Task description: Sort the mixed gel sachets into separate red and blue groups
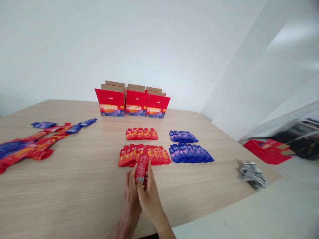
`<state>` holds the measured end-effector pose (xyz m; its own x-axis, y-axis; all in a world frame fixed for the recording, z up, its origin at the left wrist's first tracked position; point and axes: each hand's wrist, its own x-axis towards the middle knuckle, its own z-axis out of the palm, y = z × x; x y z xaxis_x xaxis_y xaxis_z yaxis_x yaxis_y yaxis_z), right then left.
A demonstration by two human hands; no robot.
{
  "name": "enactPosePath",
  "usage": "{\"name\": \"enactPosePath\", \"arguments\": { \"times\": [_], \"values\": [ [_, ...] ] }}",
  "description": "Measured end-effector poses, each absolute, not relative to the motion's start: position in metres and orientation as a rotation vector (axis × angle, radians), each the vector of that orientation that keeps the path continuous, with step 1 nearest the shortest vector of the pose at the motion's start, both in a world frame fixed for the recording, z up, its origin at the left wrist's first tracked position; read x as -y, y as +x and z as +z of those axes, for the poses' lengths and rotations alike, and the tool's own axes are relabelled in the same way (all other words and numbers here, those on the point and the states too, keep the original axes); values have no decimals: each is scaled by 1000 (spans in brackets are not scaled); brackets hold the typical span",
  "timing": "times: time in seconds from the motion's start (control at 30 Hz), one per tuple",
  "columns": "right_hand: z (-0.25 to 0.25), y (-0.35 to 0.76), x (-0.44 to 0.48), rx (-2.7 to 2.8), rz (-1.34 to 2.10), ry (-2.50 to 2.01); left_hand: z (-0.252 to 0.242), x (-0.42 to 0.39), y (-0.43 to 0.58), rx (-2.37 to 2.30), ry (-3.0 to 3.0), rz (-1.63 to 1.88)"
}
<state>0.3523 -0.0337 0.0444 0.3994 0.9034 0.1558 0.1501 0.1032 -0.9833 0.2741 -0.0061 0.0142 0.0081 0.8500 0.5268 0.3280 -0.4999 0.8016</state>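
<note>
Both hands hold a red sachet [142,166] between them, its printed back with a barcode facing me. My left hand [131,189] grips its left side, and my right hand [149,191] closes on its right side with the thumb over the lower end. Whether more sachets lie stacked beneath it is hidden. Just beyond the fingers lies an overlapping row of red sachets [159,156], with a shorter red row [141,134] behind. To the right, blue sachets [191,153] form a fanned row, and a smaller blue row [183,136] lies behind that.
Three open red cartons [112,104] stand side by side near the wall. A loose heap of red and blue sachets [32,147] spreads over the table's left. A crumpled striped cloth [253,176] lies at the right edge, with a red box [269,151] beyond it.
</note>
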Motion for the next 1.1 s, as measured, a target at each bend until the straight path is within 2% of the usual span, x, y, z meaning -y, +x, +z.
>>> {"name": "enactPosePath", "arguments": {
  "times": [0.23, 0.4, 0.63, 0.77, 1.1],
  "values": [
    [54, 354, 44, 1034, 911, -1315, 11, 17, 267, -1043, 1908, 1502],
    [50, 365, 48, 982, 821, -1398, -6, 30, 262, -1002, 1876, 1362],
    [40, 379, 42, 967, 844, -1357, -22, 33, 253, -880, 1129, 945],
    [33, 369, 49, 1085, 588, -1548, -29, 31, 256, -1030, 925, 948],
    [42, 357, 67, 1466, 314, -1723, 31, 35, 259, -977, 529, 1075]
  ]
}}
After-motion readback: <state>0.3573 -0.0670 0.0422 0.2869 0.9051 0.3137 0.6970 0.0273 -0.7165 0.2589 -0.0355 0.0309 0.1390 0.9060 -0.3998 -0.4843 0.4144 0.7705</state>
